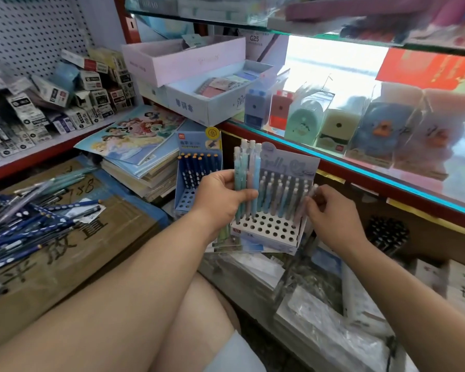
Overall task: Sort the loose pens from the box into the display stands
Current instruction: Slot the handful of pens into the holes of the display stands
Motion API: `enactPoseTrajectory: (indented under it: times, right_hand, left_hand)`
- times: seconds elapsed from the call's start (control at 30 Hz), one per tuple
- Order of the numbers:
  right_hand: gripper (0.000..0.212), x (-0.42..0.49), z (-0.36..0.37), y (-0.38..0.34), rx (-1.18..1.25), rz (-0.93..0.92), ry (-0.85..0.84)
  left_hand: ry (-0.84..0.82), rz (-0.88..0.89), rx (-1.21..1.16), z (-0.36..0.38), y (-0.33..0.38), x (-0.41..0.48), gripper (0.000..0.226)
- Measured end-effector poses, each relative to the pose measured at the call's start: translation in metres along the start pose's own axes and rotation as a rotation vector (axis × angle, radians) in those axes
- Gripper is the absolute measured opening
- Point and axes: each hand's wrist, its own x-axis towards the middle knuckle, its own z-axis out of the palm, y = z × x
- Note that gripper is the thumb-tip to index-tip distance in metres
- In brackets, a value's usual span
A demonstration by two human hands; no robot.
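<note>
My left hand (220, 196) grips a bunch of several pastel pens (247, 167), held upright over the left side of a white display stand (269, 228) with round holes. Several pastel pens stand in its back rows; its front holes are bare. My right hand (329, 210) pinches a single pale pen (311, 196) at the stand's right edge, its tip down by the holes. Behind it, to the left, a blue display stand (198, 173) holds dark blue pencils in its back row. Loose dark blue pens and pencils (30, 218) lie piled on a cardboard box (91, 251) at the left.
A stack of picture books (134, 146) lies behind the blue stand. Small boxed refills (51, 103) fill the left shelf. A glass counter (387, 181) with boxed sharpeners runs along the right. Packaged paper goods (320, 318) lie below the white stand.
</note>
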Motion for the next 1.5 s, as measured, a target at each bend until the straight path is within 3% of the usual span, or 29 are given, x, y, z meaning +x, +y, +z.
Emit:
enactPoseTrajectory:
  times: [0.43, 0.6, 0.7, 0.77, 0.8, 0.9, 1.07, 1.2, 1.27, 1.5]
  right_hand:
    - [0.009, 0.003, 0.016, 0.005, -0.247, 0.033, -0.067]
    - [0.025, 0.007, 0.004, -0.008, -0.342, 0.097, -0.088]
    - [0.03, 0.003, -0.013, -0.031, -0.03, 0.0, -0.005]
    - [0.028, -0.002, -0.024, -0.055, 0.32, -0.056, -0.077]
    - [0.029, -0.004, -0.027, -0.065, 0.38, -0.087, -0.112]
    - [0.022, -0.002, -0.029, -0.079, 0.297, -0.176, -0.098]
    - [0.012, 0.0, -0.03, -0.075, 0.284, -0.167, -0.125]
    - [0.01, 0.005, -0.031, -0.061, 0.343, -0.156, -0.028]
    - [0.009, 0.01, -0.029, -0.049, 0.264, -0.138, 0.035]
    - [0.007, 0.011, -0.007, -0.014, 0.065, -0.079, 0.0]
  left_hand:
    - [-0.094, -0.042, 0.069, 0.011, 0.003, -0.005, 0.028]
    - [-0.097, -0.054, 0.099, 0.011, 0.004, -0.006, 0.03]
    - [-0.117, -0.054, 0.104, 0.012, 0.005, -0.006, 0.028]
    - [-0.145, -0.059, 0.107, 0.014, 0.006, -0.007, 0.028]
    - [-0.157, -0.059, 0.108, 0.015, 0.006, -0.007, 0.028]
    - [-0.17, -0.06, 0.097, 0.018, 0.005, -0.008, 0.028]
    - [-0.194, -0.075, 0.133, 0.02, 0.005, -0.009, 0.031]
    - [-0.1, -0.081, 0.199, 0.014, 0.0, -0.005, 0.027]
    - [-0.053, -0.095, 0.203, 0.01, -0.002, -0.003, 0.026]
    - [-0.054, -0.089, 0.185, 0.003, -0.003, -0.002, 0.026]
